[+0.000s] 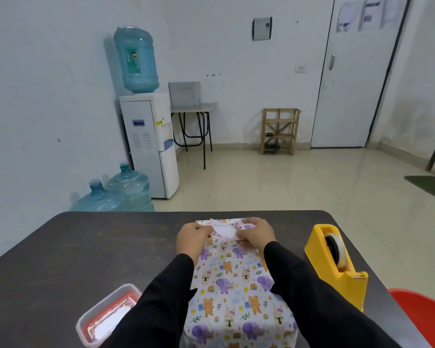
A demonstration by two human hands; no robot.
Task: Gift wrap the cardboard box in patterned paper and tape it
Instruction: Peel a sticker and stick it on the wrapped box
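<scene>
Lying lengthwise on the dark table (86, 247), the cardboard box (236, 292) is fully covered in patterned paper (226, 267) printed with purple elephants, orange bears and rainbows; its near end runs out of the bottom of the view and its far end lies close to the table's far edge. Both hands meet on top of that far end. The left hand (195, 238) has its fingers curled and pinches the left edge of a small white tag (225, 231) with a pink rim, while the right hand (258, 236), slightly blurred, pinches the tag's right edge. The tag lies over the wrapped top, and the faint writing on it is too small to read. Black sleeves (312, 297) reach in over both long sides of the box and hide part of its edges.

A yellow tape dispenser (337, 267) stands just right of the box, beside the right forearm, with its roll of clear tape towards the far end. At the lower left a clear plastic container (106, 315) holds red and white items, partly covered by the left sleeve. A red seat (422, 315) shows past the table's right corner.

Beyond the table stand a white water dispenser (151, 144) with a blue bottle on top, two more blue bottles (126, 189) on the floor beside it, a small desk (194, 108), a wooden rack (280, 130) and a white door (357, 84)
</scene>
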